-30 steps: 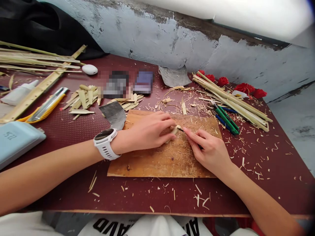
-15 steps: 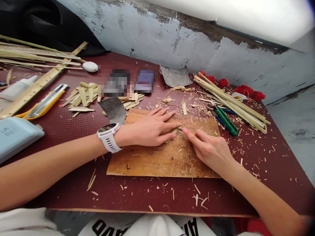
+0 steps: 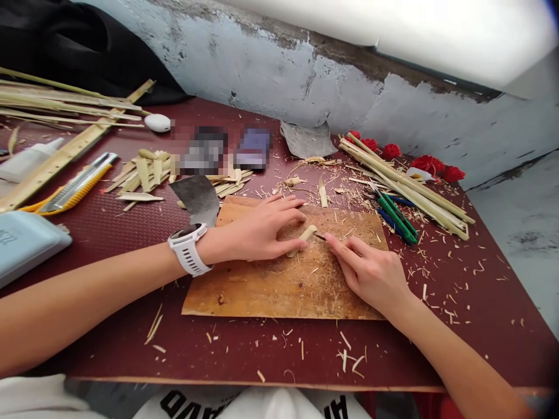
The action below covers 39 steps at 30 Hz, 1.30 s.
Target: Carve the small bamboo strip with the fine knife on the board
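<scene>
A short pale bamboo piece (image 3: 307, 234) lies slantwise on a worn wooden board (image 3: 262, 291). My left hand (image 3: 262, 230), with a white watch at the wrist, rests over the board, its thumb and index finger around the piece and holding it down. In my right hand (image 3: 371, 267) is a small thin knife (image 3: 320, 236), pinched between thumb and fingers. Its dark tip points left, close to the end of the bamboo; I cannot tell whether they touch. The knife's handle is hidden inside my hand.
Bamboo sticks (image 3: 406, 186) and a green-handled tool (image 3: 397, 218) lie right, before red flowers (image 3: 425, 164). At left are a yellow cutter (image 3: 74, 186), a light blue box (image 3: 30, 247) and bamboo offcuts (image 3: 146, 174). Grey sandpaper (image 3: 196, 198) touches the board's area. Shavings litter the table (image 3: 218, 364).
The fingers of my left hand have lifted and parted, uncovering more of the bamboo piece. The knife tip has drawn back slightly from the left fingers. The whole view has shifted a little.
</scene>
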Each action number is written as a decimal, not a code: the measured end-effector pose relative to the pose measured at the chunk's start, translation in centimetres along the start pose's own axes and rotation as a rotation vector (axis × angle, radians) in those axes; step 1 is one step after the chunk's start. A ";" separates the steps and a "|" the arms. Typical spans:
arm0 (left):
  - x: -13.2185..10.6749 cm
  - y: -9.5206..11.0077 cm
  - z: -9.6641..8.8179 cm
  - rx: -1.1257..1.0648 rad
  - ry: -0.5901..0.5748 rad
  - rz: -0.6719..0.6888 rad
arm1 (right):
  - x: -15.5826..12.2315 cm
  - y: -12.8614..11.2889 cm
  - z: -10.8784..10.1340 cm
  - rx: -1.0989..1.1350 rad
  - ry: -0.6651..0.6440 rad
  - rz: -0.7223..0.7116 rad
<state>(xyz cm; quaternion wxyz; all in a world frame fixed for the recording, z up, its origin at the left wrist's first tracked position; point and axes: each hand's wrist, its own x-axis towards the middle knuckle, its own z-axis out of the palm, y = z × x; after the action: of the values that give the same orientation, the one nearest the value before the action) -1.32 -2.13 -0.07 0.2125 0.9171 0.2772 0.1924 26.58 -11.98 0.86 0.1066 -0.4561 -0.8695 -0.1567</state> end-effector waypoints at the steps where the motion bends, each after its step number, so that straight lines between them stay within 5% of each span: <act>1: -0.1 0.0 0.0 -0.019 0.037 0.016 | -0.1 -0.1 0.1 0.004 0.027 0.016; 7: -0.5 0.9 0.0 0.038 0.129 0.189 | 0.0 -0.3 0.3 0.062 0.211 0.101; 15: -0.5 -0.1 0.3 -0.022 0.108 0.270 | 0.3 -0.2 -0.1 0.141 0.274 0.125; 21: -0.5 0.4 0.0 -0.079 0.204 0.246 | -0.2 -0.2 -0.2 0.265 0.151 0.055; 30: -0.5 0.8 -0.4 -0.111 -0.006 0.247 | -0.5 -0.8 -0.8 0.390 -0.010 -0.009; 39: -0.4 0.1 0.2 -0.138 -0.014 0.312 | -0.1 -1.9 -1.5 0.303 -0.056 -0.071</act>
<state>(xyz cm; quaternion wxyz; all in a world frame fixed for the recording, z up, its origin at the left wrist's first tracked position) -1.52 -2.53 -0.23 0.2447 0.9335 0.1160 0.2351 25.09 -13.65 1.86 0.1443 -0.4081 -0.9014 -0.0145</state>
